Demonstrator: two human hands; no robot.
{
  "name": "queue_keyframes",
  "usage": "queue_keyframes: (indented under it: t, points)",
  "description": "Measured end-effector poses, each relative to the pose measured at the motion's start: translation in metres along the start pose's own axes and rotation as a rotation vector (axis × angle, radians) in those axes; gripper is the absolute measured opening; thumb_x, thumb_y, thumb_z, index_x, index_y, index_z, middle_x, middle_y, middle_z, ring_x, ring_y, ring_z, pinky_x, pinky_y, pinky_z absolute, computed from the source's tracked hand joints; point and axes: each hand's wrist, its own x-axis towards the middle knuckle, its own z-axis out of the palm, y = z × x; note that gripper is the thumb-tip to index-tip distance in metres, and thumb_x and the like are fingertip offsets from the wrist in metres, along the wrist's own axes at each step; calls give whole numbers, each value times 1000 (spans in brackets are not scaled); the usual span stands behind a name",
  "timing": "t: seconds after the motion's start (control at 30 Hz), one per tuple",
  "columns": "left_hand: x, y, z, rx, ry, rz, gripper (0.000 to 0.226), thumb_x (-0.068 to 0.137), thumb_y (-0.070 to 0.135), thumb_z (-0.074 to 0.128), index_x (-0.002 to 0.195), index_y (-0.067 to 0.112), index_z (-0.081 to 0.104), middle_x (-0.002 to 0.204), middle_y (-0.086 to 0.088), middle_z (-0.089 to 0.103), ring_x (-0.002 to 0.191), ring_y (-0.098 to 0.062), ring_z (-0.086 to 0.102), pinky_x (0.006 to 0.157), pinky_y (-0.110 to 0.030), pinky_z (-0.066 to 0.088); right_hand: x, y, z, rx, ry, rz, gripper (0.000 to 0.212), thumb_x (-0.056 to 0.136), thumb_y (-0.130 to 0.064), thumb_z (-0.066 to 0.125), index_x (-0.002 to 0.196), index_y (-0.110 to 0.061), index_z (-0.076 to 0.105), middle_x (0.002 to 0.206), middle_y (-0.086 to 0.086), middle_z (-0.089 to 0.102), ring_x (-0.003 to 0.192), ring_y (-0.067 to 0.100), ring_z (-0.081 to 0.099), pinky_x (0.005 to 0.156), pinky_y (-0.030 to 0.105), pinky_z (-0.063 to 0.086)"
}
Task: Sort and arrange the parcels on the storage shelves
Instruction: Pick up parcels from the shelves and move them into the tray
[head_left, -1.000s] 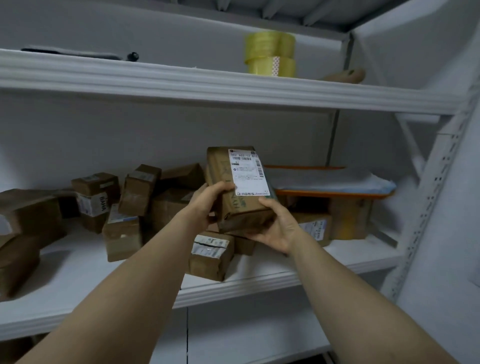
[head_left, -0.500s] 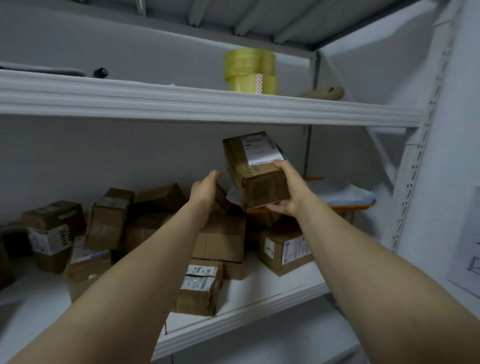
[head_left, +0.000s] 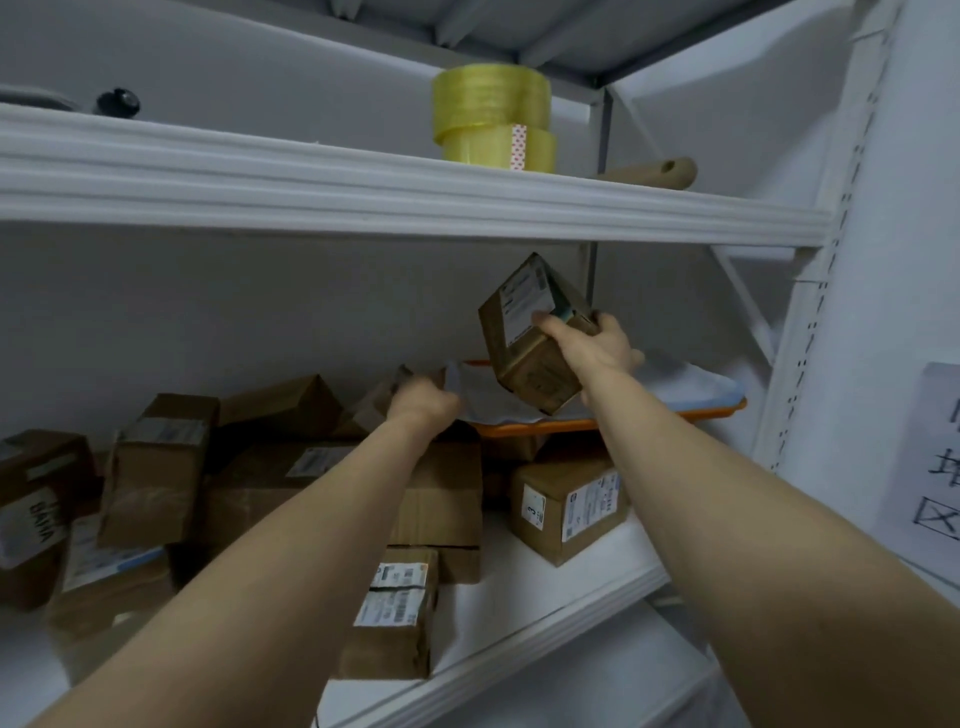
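Note:
My right hand (head_left: 597, 347) grips a brown parcel (head_left: 524, 332) with a white label, held tilted in the air above an orange-edged flat package (head_left: 675, 395) at the back right of the middle shelf (head_left: 545, 618). My left hand (head_left: 423, 402) reaches deep into the shelf, fingers curled on the corner of a small brown box (head_left: 371, 408) beside a white bag edge (head_left: 470, 395); its grip is partly hidden. Several brown cardboard parcels (head_left: 156, 467) lie jumbled over the left and middle of the shelf.
The upper shelf (head_left: 363, 192) carries two stacked yellow tape rolls (head_left: 493, 119), a cardboard tube (head_left: 660, 174) and a black knob (head_left: 118, 101). A labelled box (head_left: 566, 509) sits at front right. A paper sign (head_left: 930, 457) hangs on the right upright.
My right hand has carried the labelled parcel up and to the right, tilting it. My left hand let go of it and reached further back onto a small box. The view tilted up.

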Motion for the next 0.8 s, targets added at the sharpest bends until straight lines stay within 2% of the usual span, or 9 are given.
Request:
queue_keyframes:
  t: [0.13, 0.27, 0.33, 0.4, 0.47, 0.53, 0.67, 0.73, 0.8]
  points:
    - [6, -4, 6, -64, -12, -60, 35, 96, 23, 52, 127, 8, 51, 121, -14, 57, 107, -29, 56, 84, -34, 46, 8, 4, 10, -127, -7, -64, 89, 66, -63, 74, 141, -25, 44, 133, 14, 32, 125, 33, 39, 106, 36, 41]
    - [19, 3, 6, -70, -30, -64, 40, 93, 20, 56, 129, 5, 51, 131, -16, 55, 113, -31, 56, 93, -36, 48, 22, 3, 25, -255, -44, -100, 94, 67, -64, 74, 145, -25, 40, 139, 13, 29, 123, 35, 40, 100, 36, 42]
    - [25, 9, 3, -42, -22, -93, 35, 95, 21, 54, 125, 3, 54, 126, -16, 57, 107, -28, 57, 86, -32, 47, 33, 2, 36, -359, -50, -139, 94, 69, -66, 71, 146, -26, 37, 142, 14, 28, 125, 37, 38, 96, 36, 44]
    - [33, 12, 2, -4, -10, -105, 31, 98, 22, 48, 122, 2, 54, 120, -15, 57, 108, -27, 56, 86, -32, 46, 43, 0, 46, -455, -65, -152, 95, 70, -69, 69, 148, -27, 32, 148, 18, 22, 132, 39, 31, 99, 39, 41]
    - [43, 14, 2, 0, -3, -118, 22, 96, 23, 53, 109, 5, 57, 100, -11, 57, 90, -23, 57, 75, -30, 47, 56, 0, 56, -512, -86, -136, 96, 70, -68, 69, 148, -27, 30, 154, 20, 11, 139, 40, 21, 104, 43, 37]
    - [50, 15, 2, 22, 6, -132, 17, 94, 23, 56, 99, 8, 55, 94, -10, 56, 81, -21, 53, 69, -30, 45, 68, 1, 64, -535, -88, -132, 98, 68, -67, 71, 148, -27, 30, 156, 21, 7, 142, 39, 13, 108, 46, 31]
    - [55, 21, 5, 108, -51, -190, 40, 95, 24, 55, 129, 4, 48, 128, -16, 50, 115, -30, 51, 90, -32, 43, 89, 8, 79, -549, -113, -140, 95, 71, -65, 71, 147, -24, 31, 156, 21, 7, 141, 40, 11, 110, 47, 26]
    - [60, 21, 9, 100, -92, -219, 53, 92, 25, 59, 138, 7, 39, 135, -16, 44, 122, -33, 46, 99, -37, 46, 96, 11, 86, -539, -118, -126, 92, 72, -63, 71, 145, -21, 35, 154, 22, 6, 141, 41, 12, 110, 48, 26]
    - [62, 18, 12, 38, -158, -266, 61, 90, 26, 63, 142, 11, 34, 140, -16, 40, 124, -35, 44, 99, -45, 47, 102, 12, 93, -523, -124, -122, 92, 71, -63, 72, 144, -19, 36, 154, 20, 5, 140, 41, 12, 109, 52, 28]
